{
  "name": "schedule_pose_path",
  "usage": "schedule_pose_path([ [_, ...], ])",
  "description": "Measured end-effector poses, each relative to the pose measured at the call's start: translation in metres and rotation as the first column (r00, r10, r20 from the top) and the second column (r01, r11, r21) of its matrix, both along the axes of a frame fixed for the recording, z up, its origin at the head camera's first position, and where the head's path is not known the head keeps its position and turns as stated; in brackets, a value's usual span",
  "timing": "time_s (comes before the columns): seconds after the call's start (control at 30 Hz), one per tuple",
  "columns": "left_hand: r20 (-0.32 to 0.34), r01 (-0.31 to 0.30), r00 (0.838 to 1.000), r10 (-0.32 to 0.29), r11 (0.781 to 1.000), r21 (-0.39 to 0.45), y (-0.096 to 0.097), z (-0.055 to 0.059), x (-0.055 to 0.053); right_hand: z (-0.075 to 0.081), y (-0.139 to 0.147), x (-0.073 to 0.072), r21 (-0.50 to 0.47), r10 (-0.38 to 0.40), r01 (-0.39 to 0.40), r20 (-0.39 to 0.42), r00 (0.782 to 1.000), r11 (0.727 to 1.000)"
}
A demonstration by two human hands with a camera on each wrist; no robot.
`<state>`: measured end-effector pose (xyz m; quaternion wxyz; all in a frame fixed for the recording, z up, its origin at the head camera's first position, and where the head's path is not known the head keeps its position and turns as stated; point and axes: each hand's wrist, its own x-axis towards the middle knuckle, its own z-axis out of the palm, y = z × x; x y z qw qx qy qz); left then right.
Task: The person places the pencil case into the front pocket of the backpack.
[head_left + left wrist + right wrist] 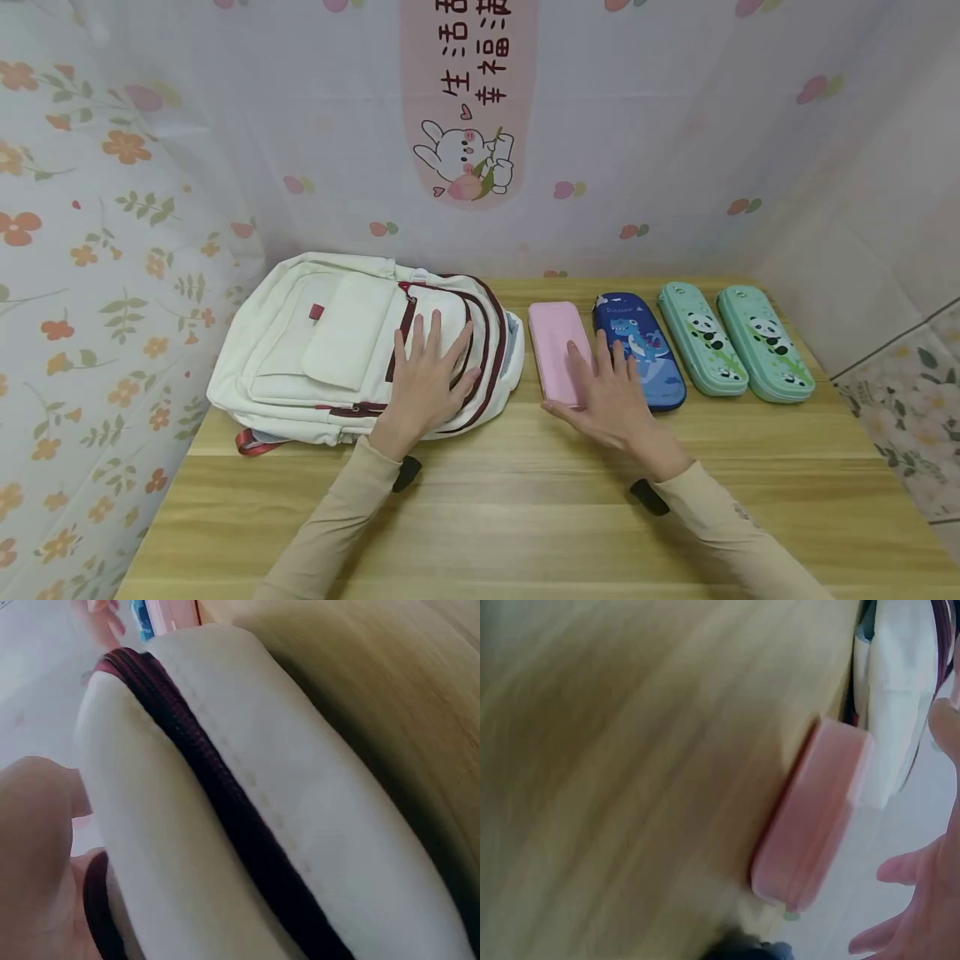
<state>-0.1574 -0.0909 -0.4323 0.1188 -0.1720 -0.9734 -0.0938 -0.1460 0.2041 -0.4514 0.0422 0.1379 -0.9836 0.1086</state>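
A cream backpack (281,337) with dark red zips lies on the left of the table. Fingers spread, my left hand (426,383) rests on its front pocket; the left wrist view shows the backpack's side (169,817) close up. To the right lies a pink pencil case (553,342), and beside it a dark blue dinosaur pencil case (665,379). My right hand (611,398) hovers over these two with fingers extended, partly covering both. In the right wrist view a gap shows between the pink pencil case (810,817) and that hand (926,900).
Two mint-green panda pencil cases (693,312) (757,321) lie side by side at the right. The wooden table (510,517) meets a printed curtain (645,150) behind and a floral one (97,292) at left. A red strap loop (255,443) sticks out under the backpack.
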Motion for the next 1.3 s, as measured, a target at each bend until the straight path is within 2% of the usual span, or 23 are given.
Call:
schedule_pose_path([
  [0.17,0.006,-0.011,1.000,0.011,1.000,-0.018,-0.006,-0.001,0.000,-0.006,-0.011,0.002,-0.042,0.017,-0.015,0.027,0.999,0.999],
  [0.27,-0.027,0.001,1.000,-0.001,1.000,0.000,-0.008,-0.002,-0.001,-0.011,-0.016,0.004,-0.066,0.020,-0.020,0.004,1.000,0.998],
  [0.37,-0.094,0.021,0.995,-0.016,0.998,0.051,-0.009,-0.002,-0.002,-0.016,-0.019,0.005,-0.081,0.004,-0.008,-0.051,0.999,0.997],
  [0.5,-0.218,0.059,0.975,-0.030,0.990,0.128,-0.008,-0.002,-0.006,-0.018,-0.021,0.007,-0.104,-0.065,0.057,-0.075,0.995,0.993],
  [0.67,-0.325,0.074,0.945,-0.014,0.982,0.173,-0.008,-0.002,-0.009,-0.018,-0.022,0.006,-0.156,-0.189,0.186,-0.002,0.982,0.970],
  [0.8,-0.334,0.055,0.943,0.011,0.981,0.187,-0.007,0.000,-0.009,-0.017,-0.023,0.005,-0.191,-0.247,0.241,-0.010,0.969,0.952],
  [0.97,-0.350,0.087,0.937,0.004,0.966,0.244,-0.009,0.002,-0.011,-0.019,-0.021,0.005,-0.213,-0.267,0.252,-0.045,0.963,0.944],
  [1.3,-0.386,0.117,0.922,0.013,0.943,0.313,-0.011,0.006,-0.014,-0.018,-0.013,0.006,-0.311,-0.313,0.301,0.013,0.950,0.901],
])
